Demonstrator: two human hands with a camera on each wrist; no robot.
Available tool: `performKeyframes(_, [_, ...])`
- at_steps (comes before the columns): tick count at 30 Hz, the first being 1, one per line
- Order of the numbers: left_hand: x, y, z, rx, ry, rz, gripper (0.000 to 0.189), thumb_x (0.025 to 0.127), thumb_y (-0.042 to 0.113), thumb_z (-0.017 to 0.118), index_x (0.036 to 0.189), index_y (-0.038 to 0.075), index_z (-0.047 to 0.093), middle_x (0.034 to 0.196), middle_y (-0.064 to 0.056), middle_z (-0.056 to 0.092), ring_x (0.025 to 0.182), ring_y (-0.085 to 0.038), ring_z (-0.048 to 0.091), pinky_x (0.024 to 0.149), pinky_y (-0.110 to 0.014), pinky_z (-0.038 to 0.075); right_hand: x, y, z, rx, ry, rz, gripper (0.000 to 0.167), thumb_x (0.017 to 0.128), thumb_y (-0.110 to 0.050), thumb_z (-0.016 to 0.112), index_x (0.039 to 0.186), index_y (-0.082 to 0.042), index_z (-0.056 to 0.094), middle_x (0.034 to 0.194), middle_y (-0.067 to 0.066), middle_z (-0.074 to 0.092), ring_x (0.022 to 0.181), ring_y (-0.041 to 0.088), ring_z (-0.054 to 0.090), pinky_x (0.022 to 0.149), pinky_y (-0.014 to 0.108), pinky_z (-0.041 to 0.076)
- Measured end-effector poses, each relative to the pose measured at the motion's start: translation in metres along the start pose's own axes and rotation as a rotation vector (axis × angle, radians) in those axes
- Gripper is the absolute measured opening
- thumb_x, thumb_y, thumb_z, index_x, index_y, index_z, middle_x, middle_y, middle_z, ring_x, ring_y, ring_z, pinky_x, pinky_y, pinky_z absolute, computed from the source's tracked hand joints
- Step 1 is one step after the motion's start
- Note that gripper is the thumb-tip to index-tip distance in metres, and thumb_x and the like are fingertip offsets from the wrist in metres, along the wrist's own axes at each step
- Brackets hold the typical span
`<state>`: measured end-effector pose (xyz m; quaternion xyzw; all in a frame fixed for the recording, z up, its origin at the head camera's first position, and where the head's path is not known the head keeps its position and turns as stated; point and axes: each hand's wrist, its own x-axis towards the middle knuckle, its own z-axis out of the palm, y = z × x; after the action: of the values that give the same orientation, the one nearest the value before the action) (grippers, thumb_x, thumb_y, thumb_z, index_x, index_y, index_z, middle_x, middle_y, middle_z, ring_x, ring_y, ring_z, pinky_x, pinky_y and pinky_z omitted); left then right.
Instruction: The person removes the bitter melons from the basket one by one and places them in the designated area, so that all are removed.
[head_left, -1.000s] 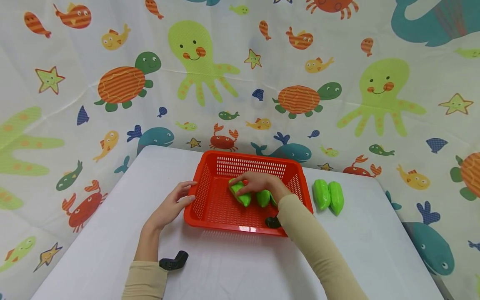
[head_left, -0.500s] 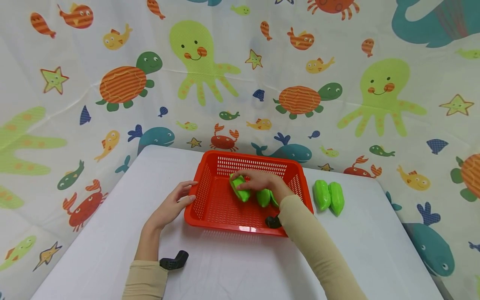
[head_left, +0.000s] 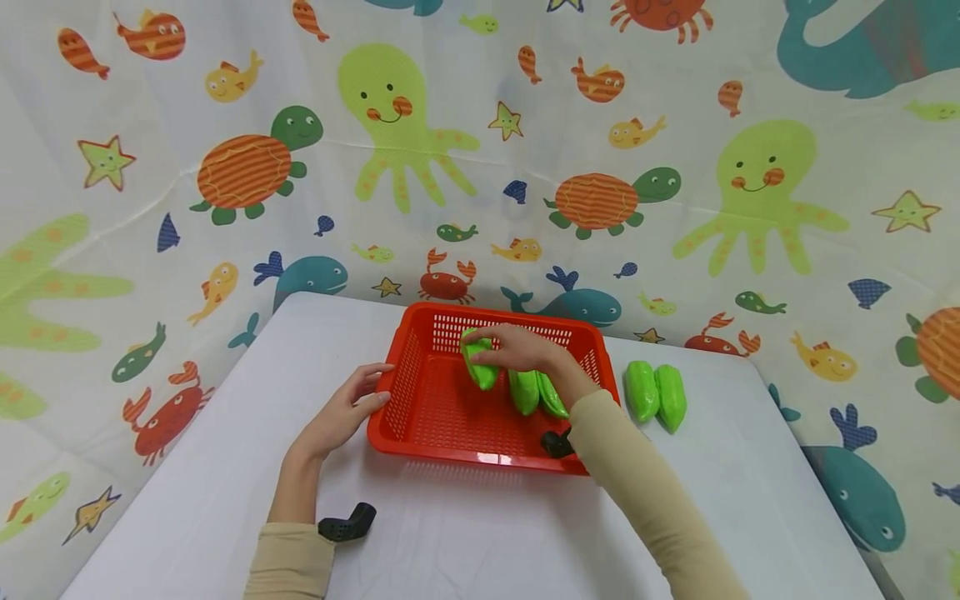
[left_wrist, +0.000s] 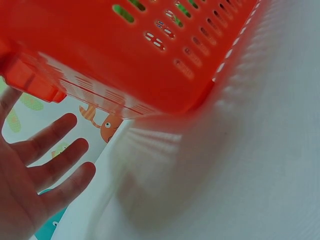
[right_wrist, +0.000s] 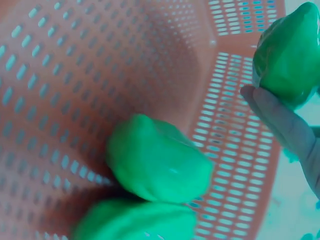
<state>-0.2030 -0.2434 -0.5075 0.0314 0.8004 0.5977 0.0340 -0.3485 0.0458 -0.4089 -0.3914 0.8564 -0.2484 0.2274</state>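
Note:
My right hand (head_left: 517,346) holds a glossy green star fruit (head_left: 480,371) between thumb and fingers, over the back half of the red basket (head_left: 450,454). In the right wrist view that star fruit (right_wrist: 290,57) is high at the right, raised off the basket floor. Two more star fruits, one (head_left: 524,393) beside the other (head_left: 553,398), lie in the basket below my right wrist. At the basket's left end my left hand (head_left: 348,408) has its fingertips at the rim. The left wrist view shows that hand's fingers (left_wrist: 60,172) spread and fairly straight; its thumb is hidden there.
Two further star fruits, a left one (head_left: 642,390) and a right one (head_left: 672,397), lie side by side on the white table (head_left: 450,542), right of the basket. Behind the table hangs a sea-animal curtain (head_left: 480,100). Black wrist devices (head_left: 348,522) jut from my sleeves.
My right hand has moved upward and toward the back of the basket, and the star fruit in it has risen too. The left hand stays at the rim.

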Motion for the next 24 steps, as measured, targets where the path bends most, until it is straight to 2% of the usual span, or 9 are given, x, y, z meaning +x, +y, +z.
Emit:
performKeyframes(5, [0.0, -0.002, 0.001, -0.004, 0.005, 0.008, 0.051, 0.097, 0.036, 0.059, 0.144, 0.029, 0.04, 0.147, -0.016, 0.039, 0.135, -0.039, 0.036, 0.097, -0.059, 0.045, -0.014, -0.011, -0.012, 0.056, 0.068, 0.082, 0.042, 0.096, -0.033, 0.062, 0.136, -0.021, 0.057, 0.13, 0.001, 0.057, 0.106, 0.018, 0.058, 0.091, 0.036, 0.051])
performKeyframes(8, [0.001, -0.002, 0.001, -0.007, 0.004, 0.008, 0.051, 0.097, 0.035, 0.059, 0.144, 0.029, 0.04, 0.147, -0.016, 0.04, 0.134, -0.039, 0.037, 0.097, -0.058, 0.046, -0.025, -0.015, -0.018, 0.094, 0.13, 0.124, 0.044, 0.096, -0.037, 0.062, 0.137, -0.022, 0.056, 0.131, 0.003, 0.056, 0.1, 0.02, 0.062, 0.084, 0.035, 0.054])
performKeyframes(16, [0.001, -0.001, 0.001, -0.004, 0.0, 0.0, 0.052, 0.097, 0.036, 0.059, 0.144, 0.028, 0.04, 0.147, -0.016, 0.04, 0.135, -0.039, 0.036, 0.097, -0.058, 0.046, -0.066, -0.018, -0.034, 0.069, 0.292, 0.074, 0.04, 0.096, -0.032, 0.062, 0.134, -0.02, 0.058, 0.142, 0.003, 0.049, 0.122, 0.024, 0.05, 0.097, 0.046, 0.047])
performKeyframes(20, [0.001, -0.001, 0.0, 0.002, -0.005, 0.005, 0.051, 0.097, 0.036, 0.058, 0.144, 0.026, 0.039, 0.147, -0.017, 0.04, 0.135, -0.04, 0.036, 0.098, -0.059, 0.045, -0.09, -0.017, -0.039, 0.087, 0.353, 0.092, 0.04, 0.096, -0.032, 0.062, 0.134, -0.021, 0.057, 0.141, 0.003, 0.05, 0.13, 0.024, 0.044, 0.102, 0.047, 0.045])
performKeyframes(24, [0.002, -0.001, 0.0, -0.002, -0.003, 0.009, 0.05, 0.098, 0.035, 0.058, 0.144, 0.027, 0.04, 0.146, -0.017, 0.04, 0.134, -0.039, 0.037, 0.098, -0.059, 0.044, -0.113, -0.012, -0.037, 0.138, 0.387, 0.11, 0.042, 0.096, -0.032, 0.063, 0.136, -0.019, 0.056, 0.14, 0.005, 0.049, 0.128, 0.027, 0.046, 0.097, 0.047, 0.05])
